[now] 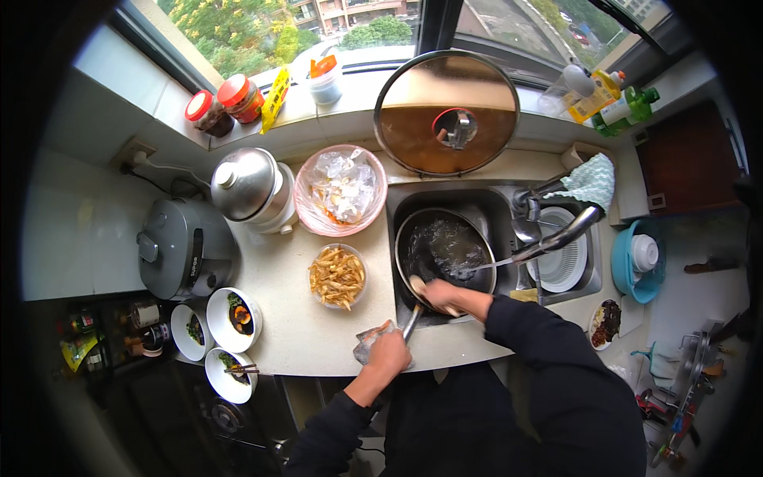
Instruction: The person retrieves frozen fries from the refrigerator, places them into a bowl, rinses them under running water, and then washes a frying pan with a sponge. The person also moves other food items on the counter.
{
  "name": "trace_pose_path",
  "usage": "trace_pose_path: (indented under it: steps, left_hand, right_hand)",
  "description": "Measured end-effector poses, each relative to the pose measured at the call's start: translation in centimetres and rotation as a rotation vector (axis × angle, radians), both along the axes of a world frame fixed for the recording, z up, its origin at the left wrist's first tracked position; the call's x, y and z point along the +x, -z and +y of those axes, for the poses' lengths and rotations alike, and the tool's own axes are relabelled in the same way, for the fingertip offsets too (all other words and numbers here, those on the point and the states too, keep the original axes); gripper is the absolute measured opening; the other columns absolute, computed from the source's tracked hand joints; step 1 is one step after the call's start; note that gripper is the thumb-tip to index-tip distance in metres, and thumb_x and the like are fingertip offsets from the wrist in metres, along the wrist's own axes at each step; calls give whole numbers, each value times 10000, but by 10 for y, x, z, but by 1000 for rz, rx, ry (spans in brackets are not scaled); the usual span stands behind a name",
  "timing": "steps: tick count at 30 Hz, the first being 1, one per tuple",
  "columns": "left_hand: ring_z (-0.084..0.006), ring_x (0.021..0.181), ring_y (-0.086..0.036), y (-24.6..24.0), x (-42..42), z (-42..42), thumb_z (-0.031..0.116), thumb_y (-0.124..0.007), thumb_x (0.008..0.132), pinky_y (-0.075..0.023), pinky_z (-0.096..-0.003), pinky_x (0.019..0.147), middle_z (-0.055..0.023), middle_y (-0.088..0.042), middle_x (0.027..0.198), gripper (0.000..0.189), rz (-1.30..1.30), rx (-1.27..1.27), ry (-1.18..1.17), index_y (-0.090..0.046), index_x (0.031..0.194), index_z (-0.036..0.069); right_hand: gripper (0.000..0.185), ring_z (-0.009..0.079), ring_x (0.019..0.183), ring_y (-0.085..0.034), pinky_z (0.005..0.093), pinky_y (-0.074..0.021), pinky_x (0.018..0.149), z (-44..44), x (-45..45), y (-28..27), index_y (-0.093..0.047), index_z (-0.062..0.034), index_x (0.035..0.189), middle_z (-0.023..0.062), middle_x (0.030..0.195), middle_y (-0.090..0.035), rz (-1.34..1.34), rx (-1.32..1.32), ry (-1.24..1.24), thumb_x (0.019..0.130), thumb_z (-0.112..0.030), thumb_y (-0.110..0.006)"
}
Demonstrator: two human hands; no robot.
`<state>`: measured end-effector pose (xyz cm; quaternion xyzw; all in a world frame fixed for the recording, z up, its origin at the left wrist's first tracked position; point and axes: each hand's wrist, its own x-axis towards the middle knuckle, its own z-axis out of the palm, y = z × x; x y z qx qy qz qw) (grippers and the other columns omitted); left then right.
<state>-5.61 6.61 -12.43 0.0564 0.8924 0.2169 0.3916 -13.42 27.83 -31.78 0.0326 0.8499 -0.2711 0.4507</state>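
Observation:
A dark wok (444, 232) sits in the left basin of the steel sink (503, 203), with water pooled in it. Water runs into it from the faucet (560, 235). My left hand (388, 350) grips the wok's handle (412, 321), with a grey cloth (371, 343) bunched at the hand. Over the wok's near rim, my right hand (447, 296) is closed on a pale scrubber (418, 286); its exact kind is partly hidden by the fingers.
Left of the sink stand a tub of fried strips (338, 277), a pink bag-lined bowl (341, 191), a steamer pot (250, 185) and a rice cooker (188, 247). White bowls (234, 319) are near the counter's left edge. A glass lid (447, 113) leans behind the sink; a colander (557, 256) occupies the right basin.

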Motion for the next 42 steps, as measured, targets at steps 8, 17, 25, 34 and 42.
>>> trace_pose_path:
  steps: [8,17,25,34,42]
  left_hand:
    - [-480,948,-659,4,2,-2,200,-684,724,-510,-529,911,-300,-692,902,301,87,-9,54,-690,916,-32]
    - [-433,848,-679,-40,-36,17,225,-699,718,-549,-479,813,-264,-691,851,279,6,-172,154,-693,867,-11]
    - [-363,770,-705,-150,-103,78,261,-697,730,-577,-426,754,-222,-707,793,307,20,-529,493,-739,856,-15]
    - [-291,956,-722,-287,-120,179,371,-813,765,-583,-396,835,-131,-745,1013,394,108,-834,602,-769,993,52]
    - [-309,883,-720,-321,-99,198,470,-737,831,-573,-418,777,-140,-737,929,414,242,-834,590,-762,968,80]
  right_hand:
    - [349,352,978,-691,456,-555,810,162,5,-32,-688,-57,1133,203,992,-709,265,355,-457,845,-228,-590]
    - [168,271,910,-695,378,-532,744,209,-40,-9,-728,-123,902,88,943,-721,828,368,-561,854,-151,-569]
    - [143,269,775,-731,403,-578,678,274,-23,-173,-761,-91,774,99,799,-738,872,330,-551,787,-147,-630]
    - [103,322,754,-722,437,-581,671,334,-68,-185,-724,-69,767,135,798,-729,829,225,-713,748,-158,-675]
    - [109,335,758,-720,461,-576,694,347,-75,-196,-711,-85,805,137,787,-722,876,259,-719,768,-169,-653]
